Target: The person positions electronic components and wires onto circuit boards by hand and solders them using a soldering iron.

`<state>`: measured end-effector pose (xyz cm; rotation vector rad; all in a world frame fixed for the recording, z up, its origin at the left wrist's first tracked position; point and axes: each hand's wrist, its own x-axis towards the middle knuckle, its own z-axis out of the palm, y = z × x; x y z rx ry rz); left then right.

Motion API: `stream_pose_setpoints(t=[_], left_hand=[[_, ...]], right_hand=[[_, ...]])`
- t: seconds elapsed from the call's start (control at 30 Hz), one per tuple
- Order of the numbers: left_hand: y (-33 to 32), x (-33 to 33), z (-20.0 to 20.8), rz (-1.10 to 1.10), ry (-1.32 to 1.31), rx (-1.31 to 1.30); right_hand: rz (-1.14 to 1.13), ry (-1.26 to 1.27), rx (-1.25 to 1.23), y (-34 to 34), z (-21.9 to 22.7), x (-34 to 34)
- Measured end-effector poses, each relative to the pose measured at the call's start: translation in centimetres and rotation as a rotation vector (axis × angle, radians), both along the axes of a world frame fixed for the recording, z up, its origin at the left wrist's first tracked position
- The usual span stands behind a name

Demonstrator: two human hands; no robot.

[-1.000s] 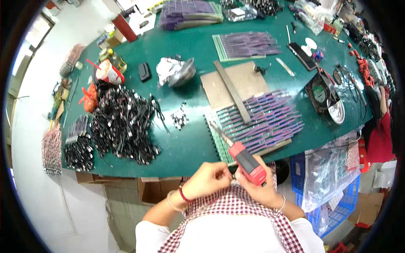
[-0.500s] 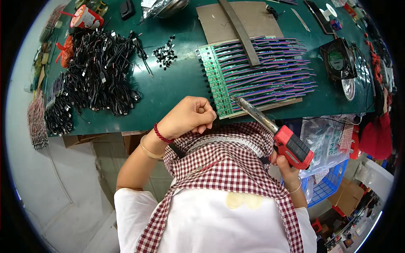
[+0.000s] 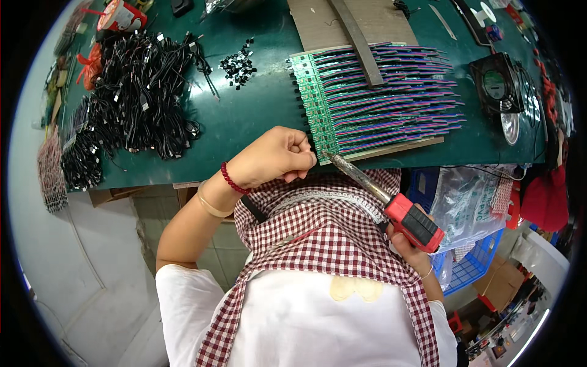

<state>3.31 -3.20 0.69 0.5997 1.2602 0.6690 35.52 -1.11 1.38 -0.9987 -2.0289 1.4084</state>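
A: Why's the soldering iron (image 3: pixel 416 224) angled like that?
B: Right hand (image 3: pixel 411 251) is gripping it, probably so the tip (image 3: pixel 332 158) meets the circuit-board panel (image 3: pixel 315 98) at its near corner. Left hand (image 3: pixel 286 156) is curled closed alongside; can't tell if it's pinching anything. Metal bar (image 3: pixel 359 46) likely weighs the wires (image 3: pixel 403 105) down.
A: Setup?
B: Panel's on a green tabletop (image 3: pixel 260 113), small fan (image 3: pixel 498 88) right, blue crate (image 3: pixel 486 260) below.

On the smooth, dark green desk (image 3: pixel 275 67) there lie a tangled heap of black cables (image 3: pixel 147 98), small black-and-white pieces (image 3: pixel 238 66) and a square black fan (image 3: pixel 498 85).
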Motion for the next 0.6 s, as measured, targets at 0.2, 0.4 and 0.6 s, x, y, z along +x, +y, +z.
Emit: stream_pose_setpoints(t=[0.2,0.4,0.6], left_hand=[[-0.1,0.1,-0.1,0.000,0.003,-0.014],[-0.1,0.3,-0.2,0.004,0.024,-0.007],[-0.2,0.2,0.0,0.017,0.020,-0.023]], right_hand=[[0.047,0.004,0.233,0.5,0.2,-0.8],[0.094,-0.035,0.136,0.1,0.0,0.3],[0.078,-0.015,0.149,-0.1,-0.3,0.2]])
